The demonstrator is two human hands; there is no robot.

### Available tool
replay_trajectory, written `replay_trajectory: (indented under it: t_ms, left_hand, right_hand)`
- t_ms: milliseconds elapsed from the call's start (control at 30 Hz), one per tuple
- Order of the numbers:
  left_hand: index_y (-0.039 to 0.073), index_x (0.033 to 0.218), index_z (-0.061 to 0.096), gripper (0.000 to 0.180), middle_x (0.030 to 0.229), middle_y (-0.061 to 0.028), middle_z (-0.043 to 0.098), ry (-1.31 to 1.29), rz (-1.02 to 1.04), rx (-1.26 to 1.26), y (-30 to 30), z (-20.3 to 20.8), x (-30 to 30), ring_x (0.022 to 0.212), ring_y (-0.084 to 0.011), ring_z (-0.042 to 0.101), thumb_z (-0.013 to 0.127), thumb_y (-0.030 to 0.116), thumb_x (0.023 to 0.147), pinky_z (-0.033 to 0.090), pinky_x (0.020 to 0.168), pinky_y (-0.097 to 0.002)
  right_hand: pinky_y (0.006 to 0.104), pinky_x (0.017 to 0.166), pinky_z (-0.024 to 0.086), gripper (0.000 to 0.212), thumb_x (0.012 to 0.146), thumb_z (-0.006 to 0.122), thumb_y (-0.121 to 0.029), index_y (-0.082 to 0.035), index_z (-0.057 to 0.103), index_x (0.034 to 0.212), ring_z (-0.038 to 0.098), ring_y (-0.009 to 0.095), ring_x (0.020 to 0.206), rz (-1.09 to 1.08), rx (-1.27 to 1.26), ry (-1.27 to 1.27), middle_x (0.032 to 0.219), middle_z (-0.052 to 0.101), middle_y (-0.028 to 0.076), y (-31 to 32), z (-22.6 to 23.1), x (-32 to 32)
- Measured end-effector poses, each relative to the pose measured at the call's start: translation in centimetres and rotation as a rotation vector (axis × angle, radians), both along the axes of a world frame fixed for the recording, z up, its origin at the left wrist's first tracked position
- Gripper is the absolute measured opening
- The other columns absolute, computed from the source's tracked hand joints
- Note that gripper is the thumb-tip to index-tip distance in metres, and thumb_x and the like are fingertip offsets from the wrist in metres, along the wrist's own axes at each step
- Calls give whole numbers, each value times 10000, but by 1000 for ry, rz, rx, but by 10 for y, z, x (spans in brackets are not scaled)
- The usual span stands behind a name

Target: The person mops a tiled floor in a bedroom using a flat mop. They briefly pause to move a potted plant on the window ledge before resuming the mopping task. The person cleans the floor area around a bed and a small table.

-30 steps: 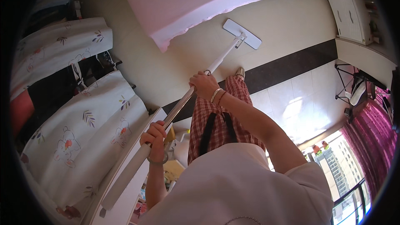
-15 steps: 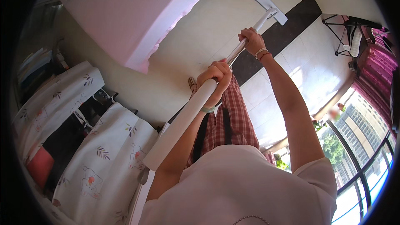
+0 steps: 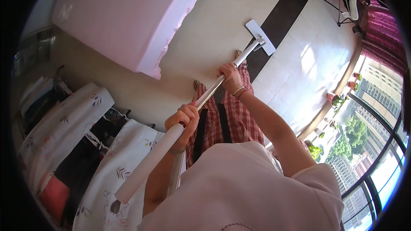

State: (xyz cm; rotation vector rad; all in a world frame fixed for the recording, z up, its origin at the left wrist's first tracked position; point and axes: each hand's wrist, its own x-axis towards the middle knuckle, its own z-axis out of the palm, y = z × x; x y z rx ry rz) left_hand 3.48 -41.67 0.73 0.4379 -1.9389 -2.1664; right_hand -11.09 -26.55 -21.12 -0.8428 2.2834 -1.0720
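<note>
A flat mop (image 3: pixel 209 92) slants across the view, its white grip end low on the left and its bright metal pole running up to the right. Wrapped round the top of the pole, just past the thick white sleeve, is my left hand (image 3: pixel 184 122). Farther down, my right hand (image 3: pixel 230 77) is closed on the pole, with thin bracelets at the wrist. The white rectangular mop head (image 3: pixel 260 37) lies on the floor, partly over a dark floor strip (image 3: pixel 287 1). The mop head's underside is hidden.
A bed or table with a pink cover (image 3: pixel 115 17) stands at the far left. Nearer left are shelves draped in white patterned cloth (image 3: pixel 107 179). A black-legged folding chair (image 3: pixel 342 0) is at the far right. Potted plants (image 3: pixel 332 97) line the window on the right.
Both hands have drawn the mop back toward me and to the left, keeping their hold. The mop head has slid nearer along the dark strip.
</note>
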Motion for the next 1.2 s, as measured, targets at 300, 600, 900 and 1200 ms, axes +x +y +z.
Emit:
replay_trajectory:
  t_ms: [300, 600, 900, 1200]
  left_hand:
    - [94, 753, 393, 245, 687, -39, 504, -178, 50, -230, -40, 101, 159, 733, -173, 541, 544, -74, 849, 424, 1015, -465]
    - [115, 765, 369, 250, 650, -31, 458, -337, 406, -282, -37, 93, 168, 653, -162, 462, 558, 40, 911, 466, 822, -434]
    - [113, 790, 337, 233, 696, -38, 443, 75, 143, -88, 59, 9, 38, 716, -171, 465, 471, -55, 881, 415, 943, -473]
    - [85, 780, 396, 235, 725, -44, 499, 168, -70, -78, 100, -44, -43, 761, -181, 531, 519, -93, 872, 419, 995, -474]
  right_hand:
    - [427, 718, 446, 81, 749, 655, -137, -147, 575, 737, 544, 243, 913, 128, -82, -136, 789, 584, -2, -83, 68, 183]
    - [447, 778, 516, 131, 812, 665, -238, -123, 678, 873, 600, 247, 990, 502, 26, -200, 891, 664, 39, -101, 87, 161]
    - [431, 757, 497, 59, 770, 651, -129, -129, 615, 817, 577, 257, 906, 296, 40, -13, 807, 617, 15, 26, 28, 18]
    - [415, 753, 497, 55, 767, 621, -82, -112, 582, 741, 571, 262, 894, -1, 99, 49, 760, 600, 27, 96, -3, -58]
